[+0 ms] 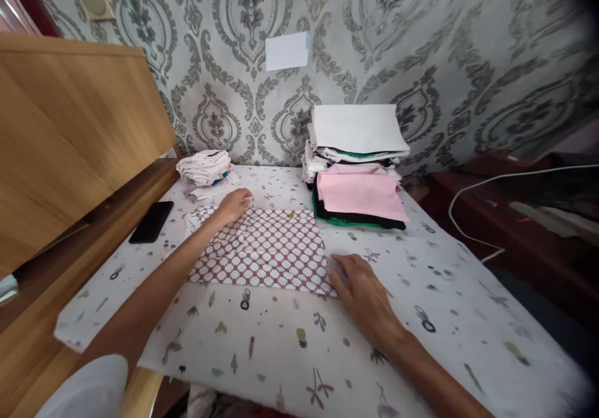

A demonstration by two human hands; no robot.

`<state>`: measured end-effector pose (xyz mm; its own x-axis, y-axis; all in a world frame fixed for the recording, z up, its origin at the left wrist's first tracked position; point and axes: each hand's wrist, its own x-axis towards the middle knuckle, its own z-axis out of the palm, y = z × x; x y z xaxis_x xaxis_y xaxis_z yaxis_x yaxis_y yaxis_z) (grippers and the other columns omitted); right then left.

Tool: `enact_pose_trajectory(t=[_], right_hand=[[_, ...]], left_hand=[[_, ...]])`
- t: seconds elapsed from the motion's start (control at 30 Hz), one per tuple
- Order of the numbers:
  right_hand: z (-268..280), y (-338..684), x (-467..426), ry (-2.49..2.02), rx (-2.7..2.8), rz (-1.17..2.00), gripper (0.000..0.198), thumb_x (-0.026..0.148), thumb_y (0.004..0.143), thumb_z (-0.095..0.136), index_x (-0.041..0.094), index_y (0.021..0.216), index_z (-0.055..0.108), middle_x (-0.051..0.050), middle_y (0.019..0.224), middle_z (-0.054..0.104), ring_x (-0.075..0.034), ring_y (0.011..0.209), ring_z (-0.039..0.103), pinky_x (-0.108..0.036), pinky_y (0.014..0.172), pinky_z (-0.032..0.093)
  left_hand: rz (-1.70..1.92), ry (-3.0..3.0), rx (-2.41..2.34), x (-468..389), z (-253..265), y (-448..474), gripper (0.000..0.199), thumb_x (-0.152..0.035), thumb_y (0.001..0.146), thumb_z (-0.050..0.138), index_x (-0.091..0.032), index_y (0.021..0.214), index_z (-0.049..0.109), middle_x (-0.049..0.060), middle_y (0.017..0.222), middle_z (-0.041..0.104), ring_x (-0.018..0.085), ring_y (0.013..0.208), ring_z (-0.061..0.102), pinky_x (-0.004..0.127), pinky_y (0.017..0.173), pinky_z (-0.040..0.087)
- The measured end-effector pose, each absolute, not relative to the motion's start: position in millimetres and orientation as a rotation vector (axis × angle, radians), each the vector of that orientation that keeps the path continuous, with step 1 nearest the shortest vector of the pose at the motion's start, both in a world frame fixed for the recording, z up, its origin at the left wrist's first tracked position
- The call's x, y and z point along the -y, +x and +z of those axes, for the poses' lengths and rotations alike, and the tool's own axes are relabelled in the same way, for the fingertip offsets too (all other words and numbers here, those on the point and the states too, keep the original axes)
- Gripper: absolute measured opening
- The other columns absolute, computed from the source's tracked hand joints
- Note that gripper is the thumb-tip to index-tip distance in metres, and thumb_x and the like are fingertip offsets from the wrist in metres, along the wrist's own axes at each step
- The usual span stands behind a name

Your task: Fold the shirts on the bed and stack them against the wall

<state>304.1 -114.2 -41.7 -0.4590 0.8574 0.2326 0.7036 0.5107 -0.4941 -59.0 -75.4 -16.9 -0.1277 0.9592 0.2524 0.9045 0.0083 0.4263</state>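
A folded cloth (276, 243) with a white ground and a reddish lattice pattern lies flat on the printed table cover (266, 343). Over its far left part reaches my left hand (235, 204), its fingers pointing right near the cloth's back edge; I cannot make out anything in them. My right hand (362, 287) rests at the cloth's right edge, fingers apart and holding nothing, the fingertips close to or touching the fabric. A small yellow mark (292, 215) shows near the cloth's back edge. My left forearm hides part of its left side.
Behind on the right stand folded fabrics, with a white piece (358, 128) on the taller stack and a pink piece (360, 192) in front. A small pile of whitish cloths (204, 167) lies back left. A black phone (151, 222) lies near the wooden cabinet (79, 137).
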Motion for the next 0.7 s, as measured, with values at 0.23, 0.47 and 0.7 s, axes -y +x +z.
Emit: enact_pose_trajectory(t=[0.23,0.47,0.7], right_hand=[[-38,299,127,-1.478,2.327,0.400,0.030,0.044,0.094,0.047,0.018,0.100,0.061,-0.013,0.103,0.065,-0.029,0.102,0.061,-0.042,0.089,0.046],[-33,294,139,-1.584,2.338,0.325,0.017,0.034,0.090,0.053,0.020,0.086,0.060,-0.009,0.097,0.066,-0.027,0.097,0.062,-0.040,0.085,0.043],[-30,284,135,-1.554,2.320,0.344,0.019,0.025,0.086,0.054,0.021,0.067,0.053,-0.006,0.085,0.062,-0.022,0.086,0.060,-0.035,0.077,0.042]], left_hand=[[0.749,2.084,-1.979,42,-18,-35,0.025,-0.020,0.089,0.049,-0.018,0.105,0.068,0.006,0.105,0.074,0.021,0.097,0.067,0.033,0.092,0.051],[0.566,2.172,-1.726,-16,-30,49,0.024,-0.015,0.079,0.058,-0.018,0.100,0.070,0.005,0.099,0.074,0.020,0.092,0.067,0.027,0.084,0.050],[0.459,2.093,-1.716,-31,-31,60,0.019,-0.014,0.064,0.069,-0.020,0.082,0.070,0.001,0.079,0.070,0.020,0.078,0.064,0.026,0.071,0.048]])
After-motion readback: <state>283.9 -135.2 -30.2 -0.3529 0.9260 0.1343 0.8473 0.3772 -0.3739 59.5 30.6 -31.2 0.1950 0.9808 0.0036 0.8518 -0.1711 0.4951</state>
